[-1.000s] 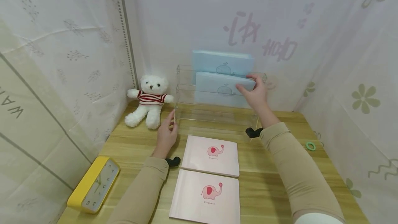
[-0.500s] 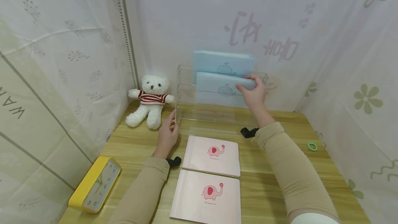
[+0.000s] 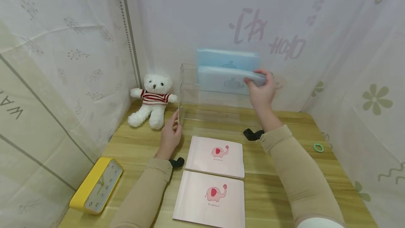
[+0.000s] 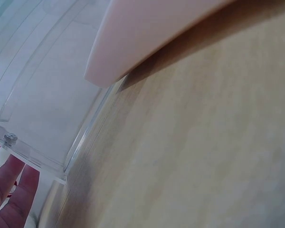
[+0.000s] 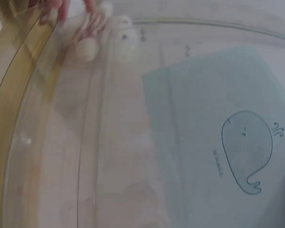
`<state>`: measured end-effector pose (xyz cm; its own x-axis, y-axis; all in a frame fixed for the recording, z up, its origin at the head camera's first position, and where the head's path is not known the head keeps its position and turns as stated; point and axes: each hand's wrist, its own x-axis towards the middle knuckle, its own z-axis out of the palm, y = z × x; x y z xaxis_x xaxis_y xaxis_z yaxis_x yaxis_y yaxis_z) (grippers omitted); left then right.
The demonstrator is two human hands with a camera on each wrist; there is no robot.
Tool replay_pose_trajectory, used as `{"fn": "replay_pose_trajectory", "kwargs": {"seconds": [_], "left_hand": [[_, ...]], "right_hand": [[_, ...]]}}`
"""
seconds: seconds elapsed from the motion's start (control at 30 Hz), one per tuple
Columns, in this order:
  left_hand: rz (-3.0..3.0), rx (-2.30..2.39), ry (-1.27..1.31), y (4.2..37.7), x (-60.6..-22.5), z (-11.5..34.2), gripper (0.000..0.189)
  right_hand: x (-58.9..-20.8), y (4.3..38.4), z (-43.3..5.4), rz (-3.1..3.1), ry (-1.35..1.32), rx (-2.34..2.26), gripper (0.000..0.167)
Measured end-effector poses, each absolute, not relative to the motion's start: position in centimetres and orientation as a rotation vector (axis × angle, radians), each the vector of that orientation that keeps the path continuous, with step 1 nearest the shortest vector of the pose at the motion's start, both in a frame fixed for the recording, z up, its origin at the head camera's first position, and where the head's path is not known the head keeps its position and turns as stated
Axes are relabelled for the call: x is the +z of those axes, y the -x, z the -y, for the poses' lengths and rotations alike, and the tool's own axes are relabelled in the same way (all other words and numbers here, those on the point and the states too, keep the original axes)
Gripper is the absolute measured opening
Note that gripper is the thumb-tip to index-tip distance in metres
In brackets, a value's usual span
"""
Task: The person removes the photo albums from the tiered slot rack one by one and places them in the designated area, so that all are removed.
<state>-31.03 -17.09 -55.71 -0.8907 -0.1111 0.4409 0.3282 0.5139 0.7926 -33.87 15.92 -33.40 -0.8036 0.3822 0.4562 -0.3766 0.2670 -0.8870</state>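
Your R hand (image 3: 263, 89) pinches pale-blue rectangular whale-print booklet (image 3: 218, 78) by upper R corner, prob. to hold it upright near mid tier of clear acrylic 3-tier rack (image 3: 205, 114). Your L hand (image 3: 171, 134), fingers fairly straight, touches rack's L side, likely steadying it.

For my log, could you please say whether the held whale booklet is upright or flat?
Roughly upright: the right hand grips the whale booklet, cover forward, nearly parallel to the blue booklet standing behind it.

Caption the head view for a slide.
Right hand grips the front blue whale booklet at a clear rack; left hand at the rack's side.
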Motion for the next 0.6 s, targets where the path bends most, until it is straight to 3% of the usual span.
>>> {"fn": "replay_pose_trajectory", "kwargs": {"seconds": [0.33,0.6], "left_hand": [[2.323,-1.351,0.181,31.1,-55.7,17.2,0.061],[2.303,-1.362,0.179,31.2,-55.9,17.1,0.06]], "right_hand": [[-35.2,28.9,-17.4,1.348,-0.081,1.712,0.033],[-39.4,24.6,-21.2,1.021,0.135,1.763,0.043]]}}
